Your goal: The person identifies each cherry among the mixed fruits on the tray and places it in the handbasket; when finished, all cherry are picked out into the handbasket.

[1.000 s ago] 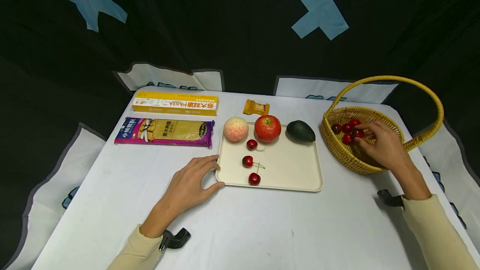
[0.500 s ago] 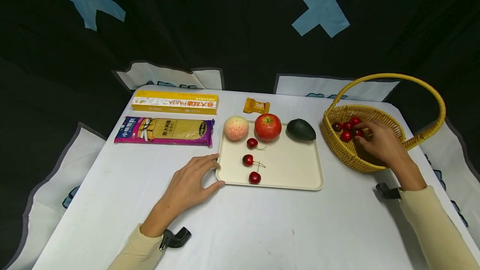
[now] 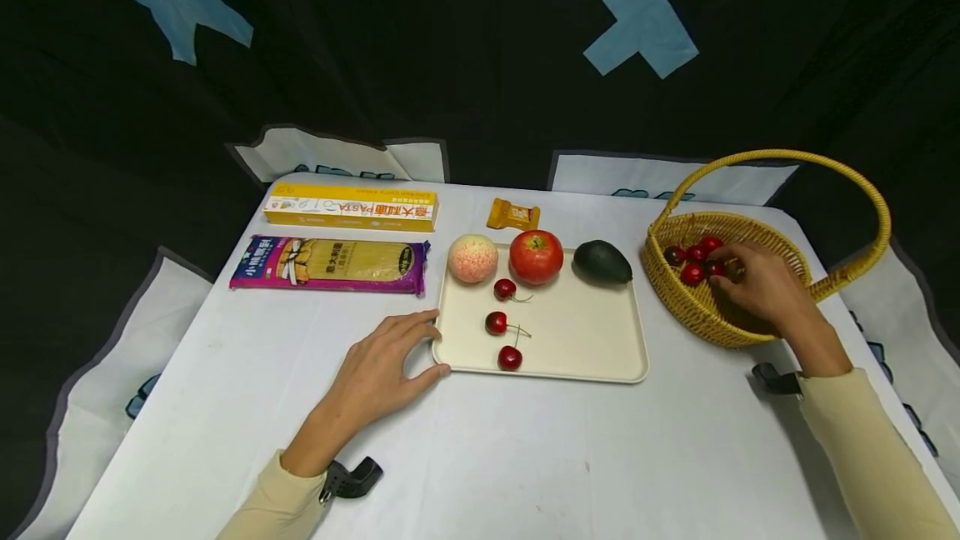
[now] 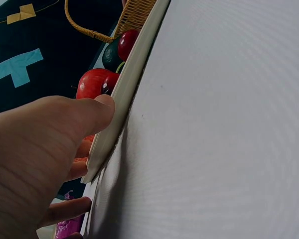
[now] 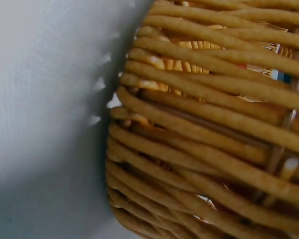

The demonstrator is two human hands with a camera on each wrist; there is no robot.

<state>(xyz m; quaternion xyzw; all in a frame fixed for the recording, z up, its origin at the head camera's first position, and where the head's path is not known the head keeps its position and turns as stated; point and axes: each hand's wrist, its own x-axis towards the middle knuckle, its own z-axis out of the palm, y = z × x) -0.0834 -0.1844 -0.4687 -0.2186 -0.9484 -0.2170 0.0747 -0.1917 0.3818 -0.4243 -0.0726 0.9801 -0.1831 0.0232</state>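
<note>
At the near-left corner of a cream tray (image 3: 573, 340), my left hand (image 3: 378, 369) holds the rim, thumb on the front edge and fingertips at the left side; the left wrist view shows the thumb (image 4: 102, 109) on that rim. My right hand (image 3: 768, 286) reaches into a yellow wicker basket (image 3: 682, 315), thumb and fingers pinching around a cherry (image 3: 716, 267); the fingers partly cover it. Several other cherries (image 3: 692, 274) lie beside it. On the tray are a peach (image 3: 472, 258), a red apple (image 3: 536, 257), a dark green avocado (image 3: 602, 262) and three stemmed cherries (image 3: 496, 323).
The basket's tall handle (image 3: 795, 155) arches over its opening. Left of the tray lie a purple pasta packet (image 3: 337, 263) and a yellow pasta box (image 3: 350, 207). A small orange wrapped snack (image 3: 513, 214) is behind the tray. The right wrist view is filled by basket weave (image 5: 204, 119).
My right hand has shifted slightly left and up within the basket, and a cherry by its fingers has moved slightly. My left hand stays at the tray corner.
</note>
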